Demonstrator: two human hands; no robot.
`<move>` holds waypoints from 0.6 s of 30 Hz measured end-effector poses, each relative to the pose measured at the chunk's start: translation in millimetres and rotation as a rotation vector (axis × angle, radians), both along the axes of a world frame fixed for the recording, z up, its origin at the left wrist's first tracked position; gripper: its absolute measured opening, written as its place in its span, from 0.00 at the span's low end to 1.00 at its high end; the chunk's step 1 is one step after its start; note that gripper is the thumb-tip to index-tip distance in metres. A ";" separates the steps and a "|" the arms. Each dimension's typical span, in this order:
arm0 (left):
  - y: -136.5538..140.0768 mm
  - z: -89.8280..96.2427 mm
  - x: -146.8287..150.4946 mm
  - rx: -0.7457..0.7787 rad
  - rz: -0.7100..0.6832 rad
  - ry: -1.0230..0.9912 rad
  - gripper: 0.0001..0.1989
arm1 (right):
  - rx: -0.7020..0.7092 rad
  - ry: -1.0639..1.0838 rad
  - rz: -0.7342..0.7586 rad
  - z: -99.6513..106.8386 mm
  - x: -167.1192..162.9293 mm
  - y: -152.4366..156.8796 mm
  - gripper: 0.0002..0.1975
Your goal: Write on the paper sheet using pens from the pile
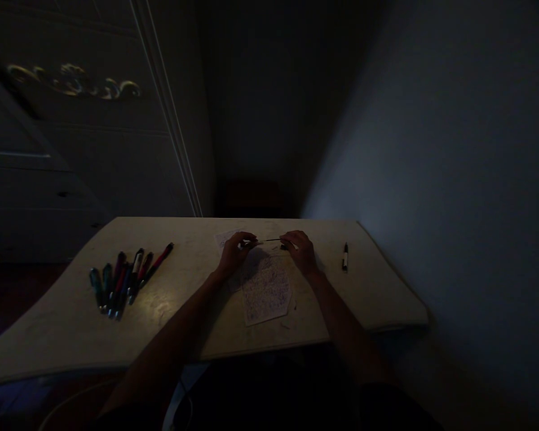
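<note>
- Pale table [193, 251], dimly lit, bears several sheets and pens; no brand name can be read anywhere on it.
- Front paper sheet [266, 293], lying below and between the hands, is densely covered in small dark writing, too dim and fine to read.
- Second sheet [223, 238] shows partly behind the left hand, also marked, its words equally illegible.
- Left hand [236, 254] pinches one end of a thin rod [273, 240] between thumb and fingers.
- Right hand [300, 248] grips the other end, so the rod stretches roughly level between both hands, above the papers; any lettering on it is too small to tell.
- Dark small piece [283, 247] sits at the right fingertips; whether it is held, I cannot tell.
- Lone pen [345, 257], right of the right hand, has a white band without readable print.
- Clustered pens [117, 284], in green, red, blue and black, lie well left of the left hand; their labels are unreadable.
</note>
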State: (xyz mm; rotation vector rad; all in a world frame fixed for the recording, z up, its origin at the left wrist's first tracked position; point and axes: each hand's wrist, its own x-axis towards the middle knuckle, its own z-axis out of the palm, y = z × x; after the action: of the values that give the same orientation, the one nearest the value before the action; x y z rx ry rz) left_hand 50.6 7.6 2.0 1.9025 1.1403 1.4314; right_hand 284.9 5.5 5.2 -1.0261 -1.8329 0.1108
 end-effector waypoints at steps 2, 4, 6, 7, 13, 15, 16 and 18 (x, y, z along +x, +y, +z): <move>-0.3 -0.6 0.2 -0.004 0.000 0.004 0.08 | -0.014 -0.005 -0.001 0.3 -0.4 -0.4 0.07; -0.5 -0.9 0.5 -0.016 0.000 0.007 0.08 | -0.047 -0.013 -0.006 0.5 -0.9 -0.9 0.07; -0.6 -0.8 0.8 -0.030 0.007 0.010 0.09 | -0.077 -0.019 -0.008 0.7 -1.4 -1.4 0.07; -0.5 -0.8 0.9 -0.036 0.012 0.013 0.09 | -0.086 -0.018 -0.007 0.7 -1.6 -1.6 0.08; -0.3 -2.5 -0.1 0.036 0.042 0.077 0.06 | -0.087 -0.042 0.013 1.8 -1.9 -2.9 0.08; -0.2 -3.8 -0.7 0.089 0.040 0.141 0.04 | -0.081 -0.057 0.029 1.7 -1.9 -3.2 0.08; -0.1 -4.6 -0.8 0.113 0.035 0.175 0.04 | -0.077 -0.061 0.035 1.4 -1.9 -3.2 0.08; 0.1 -6.0 -0.9 0.153 0.030 0.221 0.04 | -0.072 -0.054 0.040 0.9 -1.8 -3.2 0.08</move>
State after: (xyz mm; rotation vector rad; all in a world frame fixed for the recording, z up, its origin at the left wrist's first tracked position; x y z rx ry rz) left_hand 49.8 7.7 -4.0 2.2043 1.1916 1.3850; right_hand 283.1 2.3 6.1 -1.0516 -1.9109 0.1757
